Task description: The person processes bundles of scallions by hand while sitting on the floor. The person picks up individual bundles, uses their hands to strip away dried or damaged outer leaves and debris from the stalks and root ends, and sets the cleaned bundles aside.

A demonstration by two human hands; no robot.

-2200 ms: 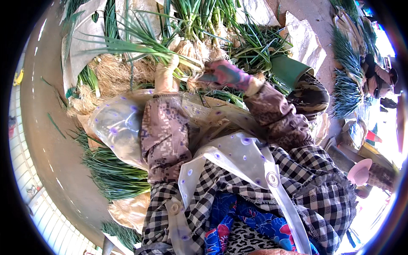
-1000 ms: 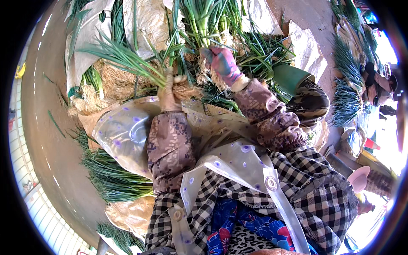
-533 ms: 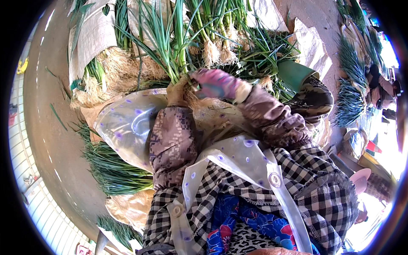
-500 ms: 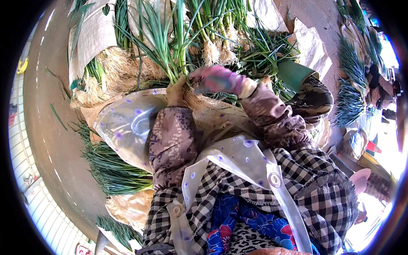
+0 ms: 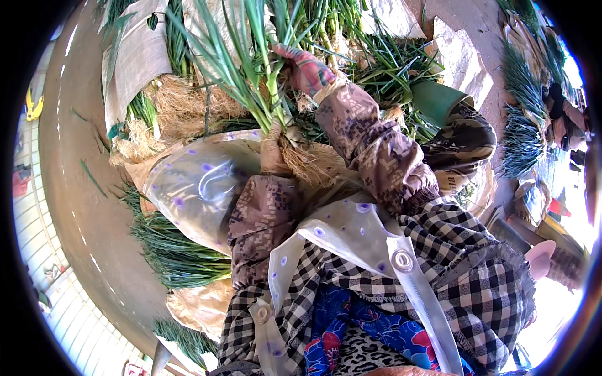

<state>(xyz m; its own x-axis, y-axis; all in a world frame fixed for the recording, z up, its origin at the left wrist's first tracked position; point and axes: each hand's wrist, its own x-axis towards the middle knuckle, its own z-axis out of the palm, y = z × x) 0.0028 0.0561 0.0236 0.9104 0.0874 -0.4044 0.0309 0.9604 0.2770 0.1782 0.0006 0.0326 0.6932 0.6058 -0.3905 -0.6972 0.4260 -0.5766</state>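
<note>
The left hand (image 5: pixel 274 153) is closed around a bunch of scallions (image 5: pixel 251 69) just above their roots (image 5: pixel 307 164), holding it upright over the lap. The right hand (image 5: pixel 307 66), in a pinkish patterned glove, reaches past the bunch toward 12 o'clock into the loose pile (image 5: pixel 370 56) of greens; its fingers are curled among the stalks, but whether they have actually closed on any I cannot tell.

As a judgement, the sorting looks partway through. Done: a flat heap of laid-out scallions (image 5: pixel 172 250) lies at 8 o'clock from the left hand, beside the spotted clear apron (image 5: pixel 200 188), and further green bundles (image 5: pixel 523 135) sit well apart at 3 o'clock. Left: the pile at 12 o'clock is tangled and large, with more stalks lying on a pale sack (image 5: pixel 141 62) at 10 o'clock, and the bunch in hand looks thin and untied.

The held bunch has long, bright green leaves fanning out toward 11 and 12 o'clock, some bent at the tips. Lower down the stalks pale to whitish where the fist grips them, and below it hangs a bushy tuft of tan, stringy roots with dry soil colour, touching the camouflage sleeve (image 5: pixel 370 147) of the right arm. A mat of similar dry roots and husks (image 5: pixel 182 109) lies at 10 o'clock from the left hand.
</note>
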